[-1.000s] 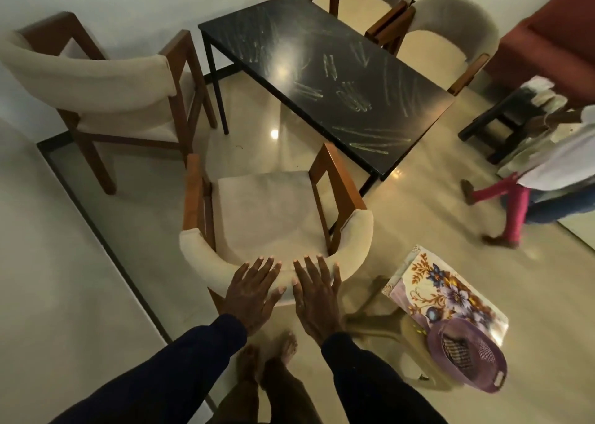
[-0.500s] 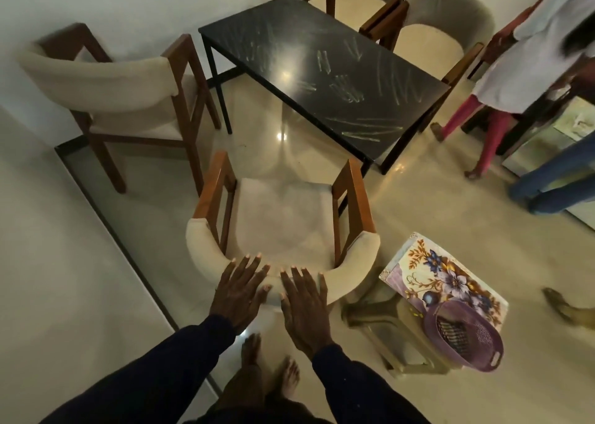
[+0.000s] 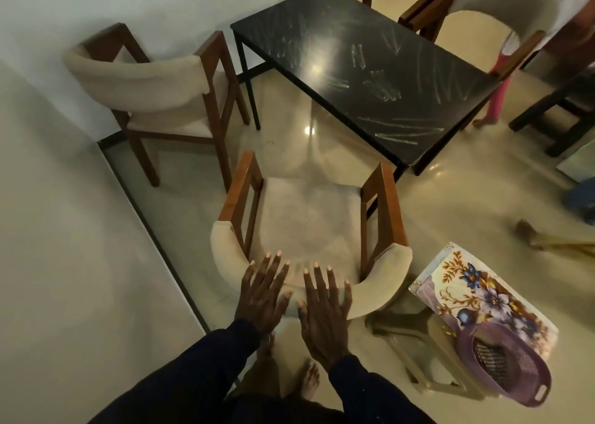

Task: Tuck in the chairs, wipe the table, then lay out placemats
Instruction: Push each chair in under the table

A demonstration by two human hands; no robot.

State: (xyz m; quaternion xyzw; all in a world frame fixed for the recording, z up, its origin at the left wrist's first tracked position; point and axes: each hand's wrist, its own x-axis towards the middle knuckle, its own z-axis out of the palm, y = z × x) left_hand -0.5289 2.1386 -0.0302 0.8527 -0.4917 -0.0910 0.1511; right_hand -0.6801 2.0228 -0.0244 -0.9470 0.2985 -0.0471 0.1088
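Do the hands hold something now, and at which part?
Nothing is gripped. The left hand and the right hand lie flat, fingers straight, on the padded backrest of the near chair.

Just right of the right hand (image 3: 323, 320), a beige plastic stool (image 3: 405, 330) stands on the glossy cream floor (image 3: 450, 204). A purple basket (image 3: 521, 388) lies on top of it, further right. Far ahead and right, a person's pink-clad leg (image 3: 497, 98) stands beside a dark low bench (image 3: 553, 108). A white wall (image 3: 128, 5) runs ahead-left.
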